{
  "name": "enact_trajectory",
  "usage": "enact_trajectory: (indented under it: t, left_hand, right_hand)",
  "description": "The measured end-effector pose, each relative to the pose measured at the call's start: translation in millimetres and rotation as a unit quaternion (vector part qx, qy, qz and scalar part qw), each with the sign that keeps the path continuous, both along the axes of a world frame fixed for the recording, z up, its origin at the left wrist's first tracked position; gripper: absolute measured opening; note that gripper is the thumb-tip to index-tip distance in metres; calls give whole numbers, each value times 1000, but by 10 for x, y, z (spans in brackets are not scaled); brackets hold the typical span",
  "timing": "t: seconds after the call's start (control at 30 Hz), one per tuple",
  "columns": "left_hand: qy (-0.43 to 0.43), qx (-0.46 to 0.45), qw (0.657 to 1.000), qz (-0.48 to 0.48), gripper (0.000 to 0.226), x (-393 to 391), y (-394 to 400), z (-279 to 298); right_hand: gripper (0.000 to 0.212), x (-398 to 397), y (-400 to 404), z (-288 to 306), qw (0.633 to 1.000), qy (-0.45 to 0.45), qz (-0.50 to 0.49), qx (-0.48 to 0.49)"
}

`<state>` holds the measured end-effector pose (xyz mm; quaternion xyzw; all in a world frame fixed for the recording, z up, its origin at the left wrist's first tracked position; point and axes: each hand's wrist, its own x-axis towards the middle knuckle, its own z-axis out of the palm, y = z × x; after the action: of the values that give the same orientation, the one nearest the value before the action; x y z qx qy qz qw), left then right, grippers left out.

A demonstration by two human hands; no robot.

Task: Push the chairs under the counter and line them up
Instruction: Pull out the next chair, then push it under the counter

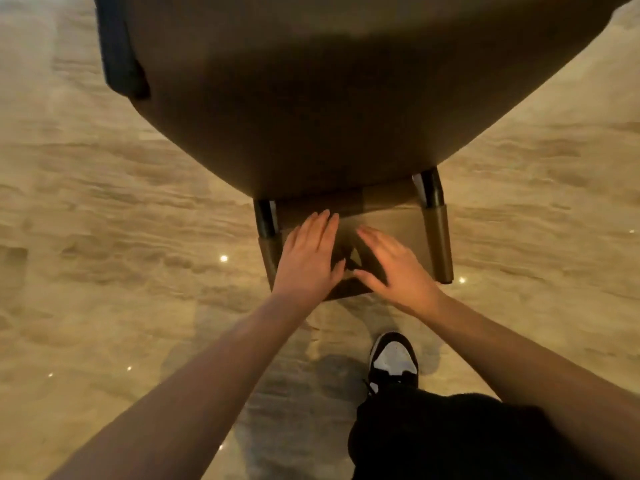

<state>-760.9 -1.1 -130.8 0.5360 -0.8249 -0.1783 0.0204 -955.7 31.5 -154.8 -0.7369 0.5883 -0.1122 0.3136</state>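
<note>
The floor (pixel 104 202) is shiny tan stone with wavy streaks and tiny spots of light. A big brown chair (pixel 329 98) with a smooth, round back fills the top of the frame. Two dark legs (pixel 431 188) poke out under it, with brown tips. In the middle, the left hand (pixel 308 258) and right hand (pixel 394 268) reach out flat, fingers straight, gripping nothing. A black-and-white shoe (pixel 393 362) stands at the bottom.
</note>
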Motion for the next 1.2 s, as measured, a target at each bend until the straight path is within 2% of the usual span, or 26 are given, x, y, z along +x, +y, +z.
enact_trajectory:
  t: [0.17,0.33,0.43,0.53,0.73,0.8,0.97,1.2]
  left_hand:
    - [-96,61,992,-60,91,4,3,-702]
    - [-173,103,977,-75,110,31,156,-1019]
    - [-221,121,964,-87,120,36,254,-1156]
    - [-251,93,957,-110,123,55,341,-1307]
    - [-248,56,956,-144,100,116,414,-1425]
    - [-252,58,953,-158,95,89,481,-1434]
    - [-249,62,961,-100,105,-100,602,-1319]
    - [-260,121,951,-115,112,-143,494,-1127]
  right_hand:
    - [90,-116,173,-755,984,164,69,-2]
    - [117,-168,270,-1055,963,247,107,24]
    - [109,-163,265,-1120,950,289,116,-2]
    - [102,-182,240,-1167,941,307,141,-35]
    - [83,-182,275,-1177,907,346,230,-64]
    - [84,-163,321,-1196,894,353,268,-67]
    - [101,-144,324,-1129,916,373,148,-2]
    - [109,-105,325,-971,931,339,124,49]
